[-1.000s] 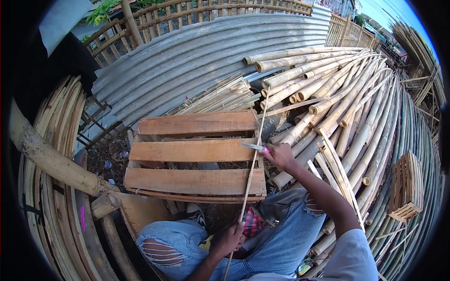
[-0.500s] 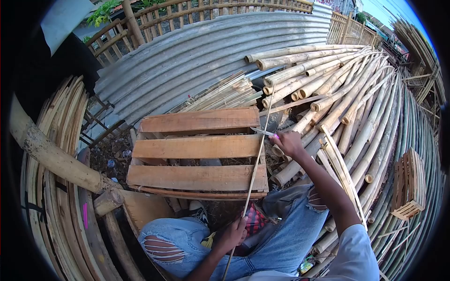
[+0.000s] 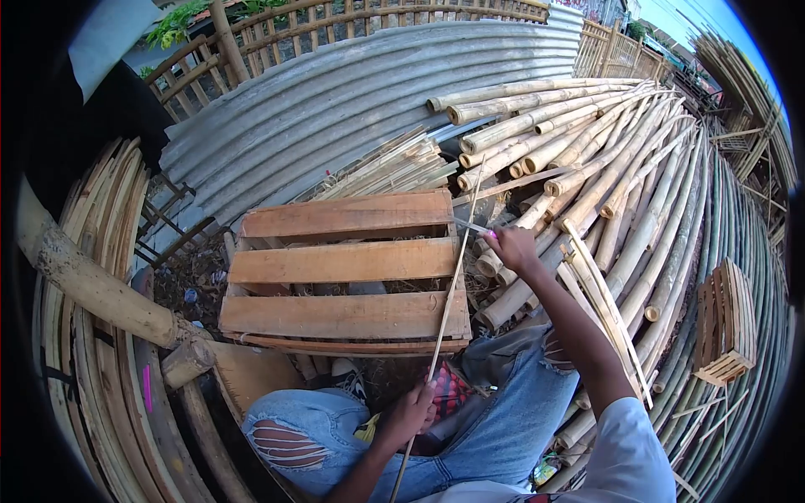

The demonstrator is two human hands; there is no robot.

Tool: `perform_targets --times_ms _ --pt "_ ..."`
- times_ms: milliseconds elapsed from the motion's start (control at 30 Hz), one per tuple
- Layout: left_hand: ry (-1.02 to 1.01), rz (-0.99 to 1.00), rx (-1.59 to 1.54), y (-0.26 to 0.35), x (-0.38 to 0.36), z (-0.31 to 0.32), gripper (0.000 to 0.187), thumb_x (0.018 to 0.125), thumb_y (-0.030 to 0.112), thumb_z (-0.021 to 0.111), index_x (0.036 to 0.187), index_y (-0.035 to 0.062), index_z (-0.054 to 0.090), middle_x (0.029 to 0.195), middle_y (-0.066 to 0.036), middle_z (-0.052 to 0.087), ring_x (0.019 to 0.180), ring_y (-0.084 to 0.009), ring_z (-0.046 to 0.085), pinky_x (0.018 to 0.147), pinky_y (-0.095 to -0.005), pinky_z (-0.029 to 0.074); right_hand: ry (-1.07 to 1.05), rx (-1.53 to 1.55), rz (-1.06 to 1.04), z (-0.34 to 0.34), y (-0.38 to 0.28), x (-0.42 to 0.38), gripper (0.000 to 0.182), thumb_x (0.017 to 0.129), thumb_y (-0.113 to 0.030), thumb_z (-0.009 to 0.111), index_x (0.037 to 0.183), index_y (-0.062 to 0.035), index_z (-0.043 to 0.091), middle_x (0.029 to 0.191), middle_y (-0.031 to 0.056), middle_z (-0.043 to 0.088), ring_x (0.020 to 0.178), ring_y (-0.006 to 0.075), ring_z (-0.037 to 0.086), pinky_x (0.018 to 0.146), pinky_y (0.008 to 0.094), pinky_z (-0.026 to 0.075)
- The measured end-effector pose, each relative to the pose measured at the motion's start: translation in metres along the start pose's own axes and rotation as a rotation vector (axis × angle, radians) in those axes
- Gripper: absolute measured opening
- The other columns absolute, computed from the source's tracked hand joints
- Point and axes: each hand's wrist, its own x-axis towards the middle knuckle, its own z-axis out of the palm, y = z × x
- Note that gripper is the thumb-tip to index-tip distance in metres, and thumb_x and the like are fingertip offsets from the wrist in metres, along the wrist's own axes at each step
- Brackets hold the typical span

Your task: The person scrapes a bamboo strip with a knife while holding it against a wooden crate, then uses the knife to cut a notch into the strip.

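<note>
One thin pale bamboo strip [image 3: 450, 303] slants upward, the fingers of the left hand [image 3: 412, 411] curled around its lower part. The fingers of the right hand [image 3: 513, 246] close on one pink-handled metal knife [image 3: 476, 227], its blade at the strip's upper part, perhaps touching. Beside it, one brown wooden crate [image 3: 340, 261] shows three broad top planks. Outdoors beyond: many tan bamboo poles [image 3: 584, 177], one grey corrugated metal sheet [image 3: 360, 94], one slatted bamboo fence [image 3: 352, 23].
</note>
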Motion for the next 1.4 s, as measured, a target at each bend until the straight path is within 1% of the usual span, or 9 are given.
perform_targets --times_ms 133,267,367,433,533,600,733,867,1400 --pt "-0.050 -0.095 -0.075 -0.004 0.000 0.005 0.030 0.100 0.036 0.034 0.086 0.0110 0.041 0.056 0.004 0.031 0.041 -0.0049 0.030 0.036 -0.0219 0.026 0.046 -0.060 -0.188 -0.011 -0.029 -0.015 0.059 0.090 -0.059 0.039 0.063 -0.0101 0.059 0.053 0.0134 0.058 0.051 0.0314 0.060 0.046 0.0400 0.045" --pt "-0.005 0.005 0.019 -0.004 0.000 -0.003 0.032 0.100 0.037 0.033 0.081 0.0115 0.036 0.055 0.004 0.031 0.041 -0.0057 0.030 0.036 -0.0222 0.026 0.008 0.009 0.049 -0.006 -0.017 -0.008 0.053 0.091 -0.056 0.040 0.071 -0.0103 0.061 0.051 0.0133 0.056 0.049 0.0320 0.059 0.047 0.0427 0.046" --pt "0.024 -0.050 -0.004 -0.012 -0.004 0.008 0.030 0.100 0.036 0.035 0.082 0.0116 0.038 0.056 0.005 0.030 0.041 -0.0044 0.029 0.036 -0.0216 0.025 -0.021 -0.071 -0.314 -0.013 -0.049 -0.031 0.052 0.091 -0.056 0.041 0.073 -0.0109 0.060 0.050 0.0123 0.055 0.049 0.0315 0.059 0.047 0.0421 0.046" --pt "0.022 -0.042 -0.002 -0.008 -0.006 0.003 0.030 0.100 0.036 0.035 0.082 0.0118 0.038 0.056 0.005 0.030 0.041 -0.0043 0.029 0.036 -0.0217 0.025 0.001 -0.032 0.040 -0.001 -0.005 -0.009 0.054 0.090 -0.058 0.041 0.073 -0.0101 0.061 0.052 0.0121 0.057 0.051 0.0307 0.060 0.047 0.0417 0.046" --pt "-0.041 -0.024 -0.051 0.004 -0.001 -0.013 0.030 0.100 0.036 0.034 0.083 0.0119 0.038 0.056 0.005 0.031 0.041 -0.0046 0.028 0.037 -0.0220 0.024 0.004 -0.016 0.051 -0.010 -0.032 -0.015 0.053 0.089 -0.057 0.043 0.073 -0.0102 0.062 0.053 0.0119 0.058 0.053 0.0306 0.062 0.047 0.0416 0.046" --pt "0.023 -0.002 0.128 -0.020 0.002 -0.012 0.034 0.099 0.038 0.038 0.102 0.0066 0.052 0.056 0.003 0.038 0.044 -0.0073 0.040 0.039 -0.0227 0.034 -0.013 -0.091 -0.286 -0.021 -0.053 -0.030 0.053 0.089 -0.057 0.044 0.073 -0.0106 0.062 0.054 0.0118 0.059 0.054 0.0305 0.061 0.047 0.0414 0.046" --pt "0.081 0.009 0.159 -0.011 -0.007 -0.013 0.034 0.099 0.036 0.040 0.107 0.0057 0.051 0.056 0.003 0.040 0.043 -0.0074 0.041 0.039 -0.0221 0.035 -0.008 -0.098 0.069 -0.009 0.005 -0.008 0.057 0.089 -0.060 0.040 0.071 -0.0102 0.063 0.059 0.0127 0.060 0.057 0.0316 0.062 0.050 0.0420 0.046" --pt "0.059 0.024 0.098 -0.023 -0.005 -0.012 0.033 0.099 0.037 0.040 0.105 0.0060 0.051 0.057 0.003 0.038 0.043 -0.0062 0.039 0.039 -0.0218 0.033 -0.005 0.089 0.165 -0.017 -0.028 -0.024 0.059 0.090 -0.058 0.040 0.071 -0.0067 0.062 0.059 0.0160 0.059 0.061 0.0337 0.061 0.055 0.0439 0.046" --pt "0.057 -0.073 -0.035 -0.022 0.002 -0.009 0.045 0.099 0.047 0.028 0.072 0.0118 0.034 0.054 0.004 0.030 0.041 -0.0056 0.030 0.038 -0.0209 0.025 -0.239 0.235 -0.303 -0.017 -0.083 -0.040 0.058 0.089 -0.058 0.040 0.076 -0.0074 0.065 0.055 0.0168 0.055 0.056 0.0362 0.058 0.055 0.0463 0.045"
